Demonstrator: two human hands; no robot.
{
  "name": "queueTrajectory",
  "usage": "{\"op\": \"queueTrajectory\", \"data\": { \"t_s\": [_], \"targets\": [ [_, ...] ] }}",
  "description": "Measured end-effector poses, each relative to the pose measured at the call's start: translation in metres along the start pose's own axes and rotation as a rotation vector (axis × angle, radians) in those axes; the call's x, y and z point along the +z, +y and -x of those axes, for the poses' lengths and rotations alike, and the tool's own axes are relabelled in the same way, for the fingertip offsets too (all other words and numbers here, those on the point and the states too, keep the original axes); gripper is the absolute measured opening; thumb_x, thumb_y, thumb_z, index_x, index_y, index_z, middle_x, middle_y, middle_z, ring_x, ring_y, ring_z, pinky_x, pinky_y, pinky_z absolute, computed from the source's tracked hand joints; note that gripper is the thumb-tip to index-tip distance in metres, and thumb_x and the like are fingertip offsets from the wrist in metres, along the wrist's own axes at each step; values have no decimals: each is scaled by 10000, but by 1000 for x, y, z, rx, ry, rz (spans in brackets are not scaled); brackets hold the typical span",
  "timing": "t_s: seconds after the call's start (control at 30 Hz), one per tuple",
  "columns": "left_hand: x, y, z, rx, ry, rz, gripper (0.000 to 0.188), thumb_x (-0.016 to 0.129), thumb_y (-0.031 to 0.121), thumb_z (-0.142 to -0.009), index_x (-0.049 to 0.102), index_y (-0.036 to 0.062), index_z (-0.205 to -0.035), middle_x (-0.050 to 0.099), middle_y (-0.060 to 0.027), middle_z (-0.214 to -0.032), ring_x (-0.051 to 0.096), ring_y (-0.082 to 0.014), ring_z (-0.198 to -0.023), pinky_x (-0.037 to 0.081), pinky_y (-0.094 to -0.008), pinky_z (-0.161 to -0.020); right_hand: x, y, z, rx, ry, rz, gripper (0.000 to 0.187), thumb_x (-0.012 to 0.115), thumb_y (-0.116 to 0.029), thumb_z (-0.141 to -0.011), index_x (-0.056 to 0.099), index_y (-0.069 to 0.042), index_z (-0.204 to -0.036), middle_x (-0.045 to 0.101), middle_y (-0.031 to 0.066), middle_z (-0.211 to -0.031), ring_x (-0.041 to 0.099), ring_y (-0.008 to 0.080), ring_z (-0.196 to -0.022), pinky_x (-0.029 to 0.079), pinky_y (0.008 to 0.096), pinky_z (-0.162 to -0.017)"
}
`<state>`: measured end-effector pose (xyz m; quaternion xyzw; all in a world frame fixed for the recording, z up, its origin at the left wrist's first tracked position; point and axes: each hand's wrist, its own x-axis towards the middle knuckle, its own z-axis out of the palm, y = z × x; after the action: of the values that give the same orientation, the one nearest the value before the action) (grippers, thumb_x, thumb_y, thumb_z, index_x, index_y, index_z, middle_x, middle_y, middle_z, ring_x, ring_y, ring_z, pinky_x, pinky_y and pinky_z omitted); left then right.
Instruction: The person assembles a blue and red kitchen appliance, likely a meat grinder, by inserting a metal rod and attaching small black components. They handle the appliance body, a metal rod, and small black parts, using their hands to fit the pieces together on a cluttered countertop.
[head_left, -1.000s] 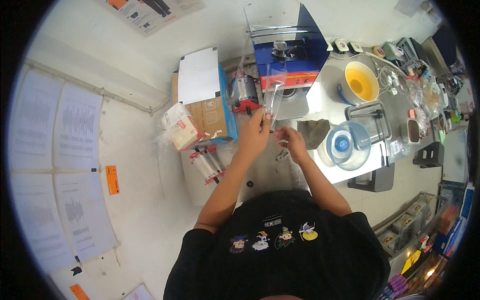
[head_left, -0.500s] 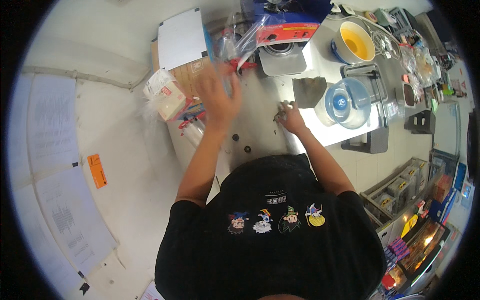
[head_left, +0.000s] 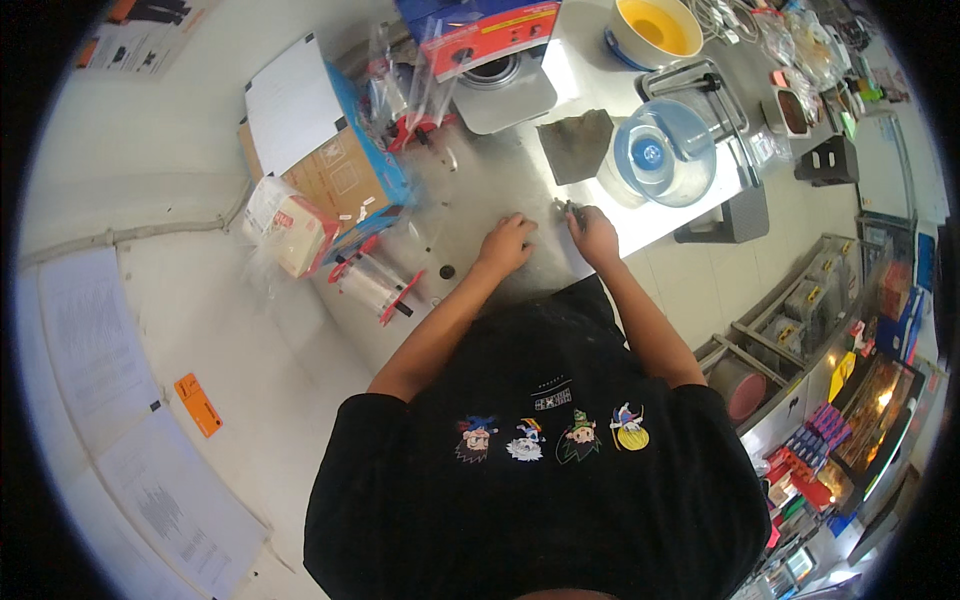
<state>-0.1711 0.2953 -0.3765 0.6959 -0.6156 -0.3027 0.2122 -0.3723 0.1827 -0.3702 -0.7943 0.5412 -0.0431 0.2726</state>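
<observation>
My right hand [head_left: 596, 238] is low over the steel table, its fingers pinched round a small dark metal part [head_left: 571, 210]; the part's exact kind is too small to tell. Just to its left, my left hand [head_left: 506, 244] rests on the tabletop with fingers curled together. Anything inside those fingers is hidden. A round black piece [head_left: 447, 272] lies on the table left of my left hand. Beyond my right hand is a dark grey flat sheet [head_left: 577, 147], and beside it stands a clear bluish plastic bowl [head_left: 664, 150].
At the left are an open cardboard box [head_left: 352, 170], a cream-and-red packet [head_left: 288, 226] and a clear cylinder with red ends [head_left: 375, 284]. A red-and-blue machine with a metal plate [head_left: 505, 95] stands at the back. Farther right are a yellow-lined bowl [head_left: 655, 30] and a metal tray [head_left: 690, 85].
My left hand has come from beside the cardboard box, right and nearer, down to the table next to my right hand. My right hand stays on the small part. The view has shifted.
</observation>
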Motion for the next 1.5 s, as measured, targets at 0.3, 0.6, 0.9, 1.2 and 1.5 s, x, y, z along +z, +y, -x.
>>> {"op": "queueTrajectory", "data": {
  "t_s": [0.3, 0.6, 0.9, 1.2, 1.5],
  "targets": [
    [5, -31, 38, -159, 193, 120, 186, 693, 87, -890, 710, 67, -1075, 650, -121, -1064, 671, -323, -965, 549, -422, -869, 58, -6, 69, -320, -236, 126, 352, 679, -399, -950, 684, -61, -1049, 673, 156, -1037, 701, 362, -907, 574, 472, -758],
    [-28, -21, 56, -359, 469, 459, 152, 668, 100, -957, 731, 24, -1073, 709, -127, -948, 713, -226, -816, 554, -331, -776, 30, 0, -9, -138, 69, -152, 207, 655, -172, -950, 669, -35, -1105, 647, 180, -1090, 687, 378, -934, 560, 470, -773],
    [-17, 3, 63, -505, 536, 420, 158, 686, 112, -951, 734, 10, -1062, 752, -144, -942, 732, -231, -830, 563, -333, -779, 42, -65, -155, -410, 9, 27, 253, 562, -117, -963, 668, -18, -1169, 635, 216, -1216, 654, 419, -1065, 552, 499, -902],
    [25, 11, 22, -477, 655, 72, 149, 706, 98, -900, 731, 42, -1035, 737, -133, -982, 721, -296, -858, 560, -386, -804, 52, -66, -177, -489, -279, 249, 274, 503, -137, -982, 692, 18, -1108, 671, 249, -1224, 719, 367, -1040, 605, 476, -844],
    [57, 28, -54, -684, 834, 135, 318, 725, 179, -938, 674, 4, -1198, 715, -133, -1027, 679, -255, -868, 542, -377, -786, -187, -40, -142, -548, -496, -283, 206, 685, -214, -871, 746, -18, -885, 717, 232, -838, 724, 353, -798, 572, 444, -771]
  ]
}}
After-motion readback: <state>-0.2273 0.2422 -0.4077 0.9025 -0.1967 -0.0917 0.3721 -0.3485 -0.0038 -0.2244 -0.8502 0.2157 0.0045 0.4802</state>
